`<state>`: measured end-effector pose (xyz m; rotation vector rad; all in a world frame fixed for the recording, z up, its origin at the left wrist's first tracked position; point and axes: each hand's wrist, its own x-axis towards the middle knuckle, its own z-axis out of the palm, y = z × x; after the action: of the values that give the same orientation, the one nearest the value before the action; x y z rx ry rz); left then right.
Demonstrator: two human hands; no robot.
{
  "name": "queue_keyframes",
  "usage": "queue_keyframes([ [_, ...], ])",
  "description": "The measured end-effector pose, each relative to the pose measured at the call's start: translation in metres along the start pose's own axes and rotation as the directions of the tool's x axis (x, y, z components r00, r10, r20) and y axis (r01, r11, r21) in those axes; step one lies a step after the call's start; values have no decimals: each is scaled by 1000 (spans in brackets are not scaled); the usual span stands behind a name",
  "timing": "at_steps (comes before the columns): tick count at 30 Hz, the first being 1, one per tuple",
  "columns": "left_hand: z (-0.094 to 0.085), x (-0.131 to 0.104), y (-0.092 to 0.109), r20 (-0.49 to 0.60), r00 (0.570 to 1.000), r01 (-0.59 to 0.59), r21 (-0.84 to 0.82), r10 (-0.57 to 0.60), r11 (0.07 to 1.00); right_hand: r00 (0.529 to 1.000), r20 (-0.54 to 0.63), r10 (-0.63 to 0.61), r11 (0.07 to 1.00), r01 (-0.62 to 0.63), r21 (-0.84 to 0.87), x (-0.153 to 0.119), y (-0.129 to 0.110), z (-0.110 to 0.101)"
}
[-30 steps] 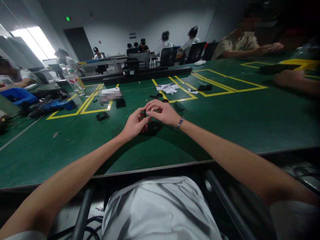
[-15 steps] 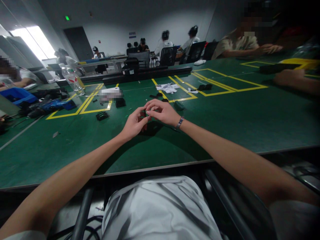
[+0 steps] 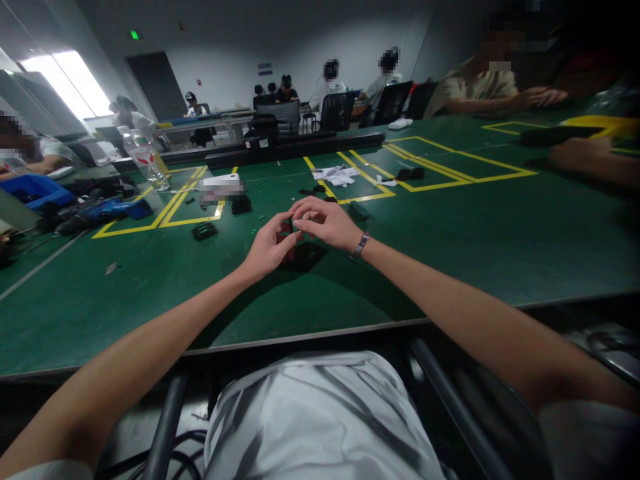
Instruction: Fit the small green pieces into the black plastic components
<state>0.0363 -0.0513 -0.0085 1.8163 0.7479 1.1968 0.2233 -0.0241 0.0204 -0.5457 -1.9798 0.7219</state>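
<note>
My left hand point(image 3: 271, 245) and my right hand point(image 3: 325, 223) meet above the green table point(image 3: 320, 293), fingertips together. Between them is a small dark object point(image 3: 291, 225), mostly covered by the fingers; what it is cannot be made out. The left fingers curl around it from the left, and the right thumb and fingers pinch at it from the right. Left of my hands lies a black part point(image 3: 204, 231), with another black part point(image 3: 241, 205) farther back. Small black pieces point(image 3: 318, 191) and white paper scraps point(image 3: 337, 175) lie just beyond the right hand.
Yellow tape marks the table. At the left are a blue power tool point(image 3: 117, 211), a blue bin point(image 3: 37, 192) and plastic bottles point(image 3: 145, 159). A long black bar point(image 3: 300, 147) lies along the back. Another person's hand point(image 3: 580, 158) rests at the right; several people sit beyond.
</note>
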Motion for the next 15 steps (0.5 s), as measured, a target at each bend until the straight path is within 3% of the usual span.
queue_keyframes([
  [15, 2, 0, 5, 11, 1000, 8, 9, -8, 1000, 998, -14, 54, 995, -53, 84, 1, -2, -2],
])
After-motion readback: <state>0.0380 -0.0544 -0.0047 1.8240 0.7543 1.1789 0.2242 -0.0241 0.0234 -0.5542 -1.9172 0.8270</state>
